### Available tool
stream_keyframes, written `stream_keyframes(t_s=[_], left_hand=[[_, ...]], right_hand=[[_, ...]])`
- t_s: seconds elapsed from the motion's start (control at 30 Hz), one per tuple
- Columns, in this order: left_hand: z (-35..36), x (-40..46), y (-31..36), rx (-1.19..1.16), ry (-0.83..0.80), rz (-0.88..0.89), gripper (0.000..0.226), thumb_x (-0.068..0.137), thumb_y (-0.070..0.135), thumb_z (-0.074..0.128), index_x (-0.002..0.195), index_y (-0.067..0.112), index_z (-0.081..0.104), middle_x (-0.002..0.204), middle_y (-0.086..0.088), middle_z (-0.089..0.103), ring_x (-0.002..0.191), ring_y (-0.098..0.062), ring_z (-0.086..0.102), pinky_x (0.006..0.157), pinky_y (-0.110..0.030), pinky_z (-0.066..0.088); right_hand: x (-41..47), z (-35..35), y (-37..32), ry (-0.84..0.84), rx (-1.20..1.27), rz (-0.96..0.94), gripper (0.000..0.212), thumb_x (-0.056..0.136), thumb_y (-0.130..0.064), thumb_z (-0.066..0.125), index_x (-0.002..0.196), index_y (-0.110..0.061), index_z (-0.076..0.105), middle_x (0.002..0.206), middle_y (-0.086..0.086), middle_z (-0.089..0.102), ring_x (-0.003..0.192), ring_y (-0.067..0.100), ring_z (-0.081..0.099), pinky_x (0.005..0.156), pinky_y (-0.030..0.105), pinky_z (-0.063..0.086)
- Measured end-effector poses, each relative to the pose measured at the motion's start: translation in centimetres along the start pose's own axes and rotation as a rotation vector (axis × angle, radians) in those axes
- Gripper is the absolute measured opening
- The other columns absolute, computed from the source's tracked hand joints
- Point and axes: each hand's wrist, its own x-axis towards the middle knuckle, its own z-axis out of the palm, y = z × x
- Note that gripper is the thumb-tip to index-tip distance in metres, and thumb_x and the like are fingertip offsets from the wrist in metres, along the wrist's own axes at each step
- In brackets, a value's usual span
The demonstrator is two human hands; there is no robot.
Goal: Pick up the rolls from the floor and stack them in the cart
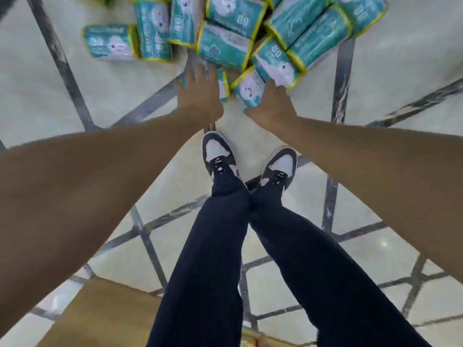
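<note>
Several teal rolls with yellow seams lie heaped on the tiled floor point(75, 136) ahead of me. My left hand point(200, 92) reaches down with straight fingers onto a small roll point(223, 84), most of it hidden under the palm. My right hand point(271, 105) lies against the side of another roll point(250, 90), fingers extended along it and thumb spread. A larger roll point(225, 47) sits just beyond both hands. The cart is not in view.
My two feet in dark and white sneakers point(218, 152) stand just behind the pile. Pale floor tiles with dark joints spread all around. A brown cardboard surface point(105, 316) shows at the bottom left, behind my legs.
</note>
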Motion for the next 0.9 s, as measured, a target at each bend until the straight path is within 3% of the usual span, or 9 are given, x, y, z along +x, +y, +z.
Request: stream_keyframes(t_s=[0.13,0.23,0.47,0.57,0.73,0.9], left_hand=[[1.8,3.7,-1.1,0.082,-0.051,0.031,0.1,0.082,0.038,0.076,0.156,0.006,0.016,0.157,-0.02,0.027,0.148,-0.039,0.023,0.117,-0.063,0.021],[4.1,5.3,-1.5,0.089,-0.07,0.061,0.108,0.072,0.044,0.084,0.152,0.006,0.022,0.148,-0.02,0.038,0.139,-0.04,0.035,0.115,-0.063,0.024],[5.9,6.4,-2.6,0.03,0.079,0.076,0.096,0.069,0.042,0.084,0.143,0.009,0.033,0.135,-0.019,0.048,0.125,-0.042,0.047,0.103,-0.056,0.038],[5.9,6.6,-2.7,-0.012,0.09,0.093,0.09,0.069,0.037,0.082,0.14,0.009,0.036,0.133,-0.018,0.049,0.124,-0.041,0.049,0.1,-0.055,0.04],[2.8,4.0,-2.5,-0.269,-0.025,-0.041,0.096,0.069,0.042,0.082,0.143,0.008,0.033,0.14,-0.016,0.046,0.129,-0.038,0.048,0.103,-0.053,0.043],[-6.0,-3.7,-1.4,-0.708,-0.066,-0.259,0.096,0.077,0.045,0.081,0.147,0.006,0.028,0.145,-0.013,0.046,0.135,-0.028,0.045,0.104,-0.036,0.041]], right_hand=[[2.8,2.2,-0.9,0.013,-0.027,0.033,0.1,0.08,-0.047,0.078,0.155,-0.011,0.023,0.151,0.019,0.034,0.142,0.038,0.033,0.109,0.044,0.042],[4.0,3.9,-1.9,0.139,-0.091,0.107,0.097,0.078,-0.044,0.081,0.151,-0.013,0.026,0.147,0.017,0.034,0.138,0.036,0.035,0.108,0.04,0.042],[6.0,8.2,-2.3,0.227,0.061,0.214,0.111,0.074,-0.055,0.083,0.155,-0.016,0.017,0.148,0.013,0.036,0.136,0.032,0.039,0.105,0.045,0.043],[6.1,8.8,-2.3,0.271,0.142,0.224,0.106,0.077,-0.051,0.081,0.155,-0.017,0.017,0.147,0.012,0.04,0.134,0.033,0.044,0.103,0.045,0.043],[3.5,5.5,-2.4,0.23,0.29,0.196,0.102,0.069,-0.045,0.083,0.149,-0.016,0.026,0.14,0.011,0.046,0.124,0.033,0.053,0.1,0.046,0.05],[-5.4,-2.2,-3.9,0.222,0.462,0.162,0.09,0.073,-0.042,0.083,0.142,-0.015,0.032,0.133,0.011,0.054,0.117,0.03,0.059,0.095,0.043,0.053]])
